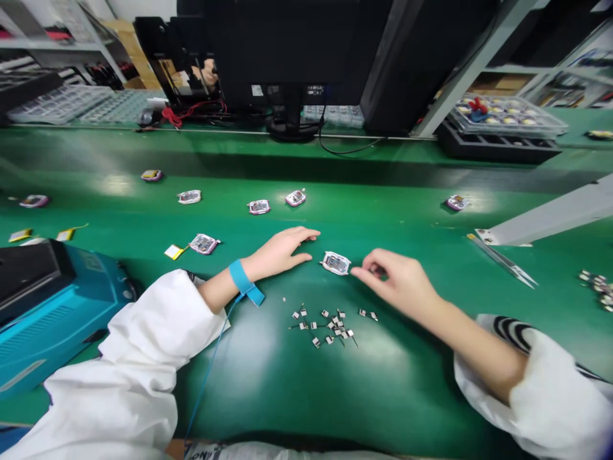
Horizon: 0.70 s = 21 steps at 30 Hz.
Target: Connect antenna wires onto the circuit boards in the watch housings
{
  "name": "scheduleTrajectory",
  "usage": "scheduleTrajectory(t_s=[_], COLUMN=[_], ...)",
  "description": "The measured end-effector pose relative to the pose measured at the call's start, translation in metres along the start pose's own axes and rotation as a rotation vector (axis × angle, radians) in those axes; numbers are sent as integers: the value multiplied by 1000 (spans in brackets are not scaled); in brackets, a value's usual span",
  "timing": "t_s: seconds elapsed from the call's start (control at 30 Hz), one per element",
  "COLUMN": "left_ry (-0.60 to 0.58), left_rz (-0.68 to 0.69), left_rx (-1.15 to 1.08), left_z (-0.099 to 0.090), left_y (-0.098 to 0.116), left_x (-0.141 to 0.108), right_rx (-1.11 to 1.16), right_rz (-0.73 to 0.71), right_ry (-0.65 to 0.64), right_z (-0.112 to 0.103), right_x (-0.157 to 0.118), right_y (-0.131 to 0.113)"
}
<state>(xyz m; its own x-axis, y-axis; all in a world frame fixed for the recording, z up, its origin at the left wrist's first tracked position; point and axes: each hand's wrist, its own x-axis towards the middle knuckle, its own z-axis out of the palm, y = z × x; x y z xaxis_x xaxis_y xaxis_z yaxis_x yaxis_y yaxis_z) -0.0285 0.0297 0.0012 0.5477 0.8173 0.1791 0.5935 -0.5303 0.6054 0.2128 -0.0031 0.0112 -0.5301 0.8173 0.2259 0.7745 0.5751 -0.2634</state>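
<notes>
From the head view we look down on a green bench mat (268, 390). Our left hand (278, 253) lies open and released, its fingers spread on the mat, with a blue wrist strap (243, 278) around the wrist and a blue cord (211, 364) running toward 7 o'clock. Our right hand (396, 281) is clenched into a pinch, thumb and forefinger drawn together; anything between them is too small to tell.

The white-rimmed circuit module (336, 262) lies flat on the mat between the hands. The right hand's fingertips sit just beside it at 3 o'clock, and the left hand's are near it at 9 o'clock. Small metal tabs with thin wires (325, 326) lie scattered at 6 o'clock from it.

Further out, similar modules (259, 207) dot the mat from 9 to 12 o'clock. Steel tweezers (502, 260) lie at 3 o'clock, a yellow pouch cell (174, 252) at 9, and a teal machine (57, 313) beyond it. A monitor (287, 51) stands at 12, and a loaded tray (502, 115) sits at 2.
</notes>
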Motion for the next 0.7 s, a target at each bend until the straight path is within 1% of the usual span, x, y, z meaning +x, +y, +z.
scheduleTrajectory(t_s=[0.07, 0.1, 0.17, 0.23, 0.27, 0.3, 0.37, 0.43, 0.5, 0.6, 0.7], left_ry=[108, 166, 274, 367, 403, 428, 437, 411, 396, 402, 395], left_rz=[-77, -120, -207, -281, -308, -328, -342, -339, -344, -367, -361], left_rx=[30, 45, 82, 130, 156, 179, 206, 207, 185, 93, -94], left_z=[-11, -15, -22, -25, -25, -24, -21, -18, -15, -16, -20], left_y=[-7, -11, -22, -33, -38, -42, -49, -55, -59, -63, -57], left_x=[1, 3, 6, 8, 7, 5, 1, -4, -7, -6, -2], right_rx=[-8, -9, -12, -24, -35, -50, -85, -107, -99, -42, 45], right_rz=[19, 7, -22, -15, 16, 65, 190, 272, 279, 180, 32], right_ry=[-14, -47, -117, -180, -207, -227, -241, -232, -230, -232, -197], right_z=[-10, -12, -7, 7, 16, 26, 44, 57, 62, 56, 38], right_x=[30, 50, 93, 137, 156, 173, 198, 212, 216, 209, 185], right_y=[10, 12, 11, 3, -3, -10, -22, -30, -30, -17, -3])
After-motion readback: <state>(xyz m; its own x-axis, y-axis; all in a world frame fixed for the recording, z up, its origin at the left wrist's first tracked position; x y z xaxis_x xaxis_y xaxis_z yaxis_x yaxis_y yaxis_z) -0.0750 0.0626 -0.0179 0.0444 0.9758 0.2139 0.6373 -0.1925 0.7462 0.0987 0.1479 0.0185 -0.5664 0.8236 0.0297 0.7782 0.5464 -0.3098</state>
